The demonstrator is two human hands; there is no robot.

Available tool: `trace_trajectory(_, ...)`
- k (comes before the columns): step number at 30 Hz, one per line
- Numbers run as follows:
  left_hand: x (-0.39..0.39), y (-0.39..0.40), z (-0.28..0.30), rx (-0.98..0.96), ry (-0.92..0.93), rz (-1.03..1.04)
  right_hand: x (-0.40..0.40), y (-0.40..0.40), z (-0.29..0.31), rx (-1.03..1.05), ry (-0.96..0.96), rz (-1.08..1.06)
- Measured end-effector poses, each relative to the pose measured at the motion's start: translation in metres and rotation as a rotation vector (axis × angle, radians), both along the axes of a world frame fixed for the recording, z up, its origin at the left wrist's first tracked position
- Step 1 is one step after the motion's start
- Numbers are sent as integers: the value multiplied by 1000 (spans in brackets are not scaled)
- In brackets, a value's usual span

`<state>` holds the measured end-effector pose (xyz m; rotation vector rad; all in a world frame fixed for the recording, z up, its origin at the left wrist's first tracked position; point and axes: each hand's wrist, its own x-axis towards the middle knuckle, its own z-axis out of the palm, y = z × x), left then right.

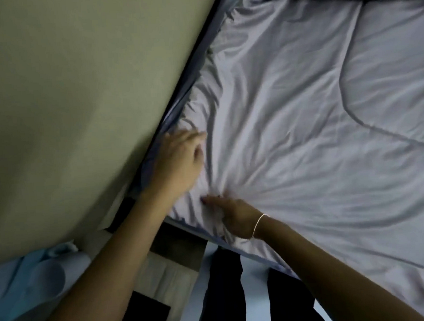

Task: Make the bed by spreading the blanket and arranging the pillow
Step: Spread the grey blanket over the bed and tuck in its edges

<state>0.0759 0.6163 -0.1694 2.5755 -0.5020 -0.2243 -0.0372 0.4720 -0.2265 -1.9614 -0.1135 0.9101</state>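
My right hand [234, 214] has its grip closed on a bunch of blanket [303, 119] at the bed's near corner by the wall [63, 95]; my left hand [180, 160] presses flat, open. Soft, light, slippery stuff (it creases easily), best held at the hem.

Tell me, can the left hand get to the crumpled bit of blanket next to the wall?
Probably yes. The left hand already lies on the blanket right by the wall, and the bunched folds run along that edge just ahead of it with nothing between. The right hand is bunching cloth nearer the corner.
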Motion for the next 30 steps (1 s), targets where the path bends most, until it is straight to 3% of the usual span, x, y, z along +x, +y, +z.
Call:
trace_trajectory(2,-19,7,-29,355,113,-154,1,1,2,-83,-90,-64)
trace_trajectory(4,-41,24,-68,516,187,-142,10,-11,0,-224,-273,-262)
trace_trajectory(7,-65,38,-101,482,99,-95,32,-38,-16,-484,-566,-393)
trace_trajectory(10,-77,38,-109,452,79,167,55,-54,-27,-745,-473,-354)
trace_trajectory(15,-99,49,-118,371,147,437,18,-15,-62,-819,-492,-109)
trace_trajectory(19,-96,59,-112,116,95,676,-51,15,-66,-686,-673,195)
trace_trajectory(22,-92,75,-111,135,-19,629,-74,9,-62,-600,-787,276)
trace_trajectory(25,-93,87,-111,246,-64,568,-73,-20,-56,-659,-827,122)
trace_trajectory(28,-100,75,-111,329,-148,595,-70,-63,-60,-803,-754,-33)
trace_trajectory(30,-100,57,-109,351,-213,474,-78,-73,-66,-848,-693,-31)
